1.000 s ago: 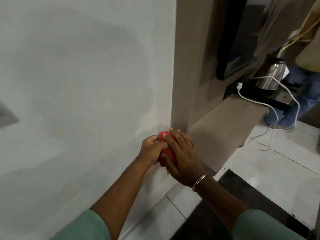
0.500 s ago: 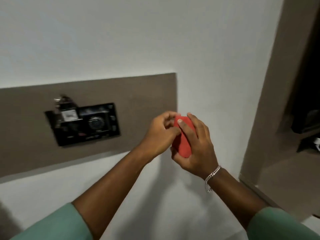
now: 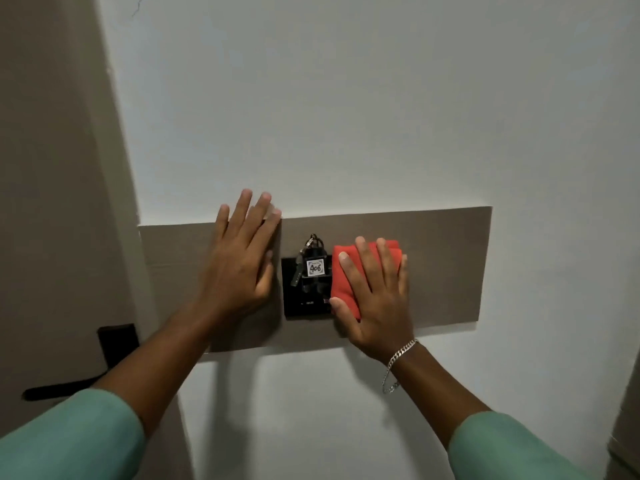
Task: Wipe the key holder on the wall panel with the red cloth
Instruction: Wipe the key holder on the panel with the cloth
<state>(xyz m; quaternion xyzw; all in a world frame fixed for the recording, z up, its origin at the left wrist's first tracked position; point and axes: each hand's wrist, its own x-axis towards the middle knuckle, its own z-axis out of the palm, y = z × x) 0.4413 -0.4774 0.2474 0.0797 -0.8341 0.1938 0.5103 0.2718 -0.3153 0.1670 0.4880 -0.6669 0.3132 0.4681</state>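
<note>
A black key holder (image 3: 306, 299) is set into a brown wall panel (image 3: 446, 265) on the white wall. A key with a white tag marked 406 (image 3: 314, 267) hangs in it. My right hand (image 3: 375, 299) lies flat on the folded red cloth (image 3: 341, 285), pressing it against the holder's right half, which is hidden beneath. My left hand (image 3: 242, 258) rests flat on the panel just left of the holder, fingers spread, holding nothing.
A brown door (image 3: 52, 202) stands at the left with a black lever handle (image 3: 86, 375) near my left forearm. White wall surrounds the panel. A brown edge (image 3: 627, 427) shows at the far right.
The view turned left and closed in on the panel. My hands parted: the right one carried the cloth onto the holder, the left one let go and went flat on the panel.
</note>
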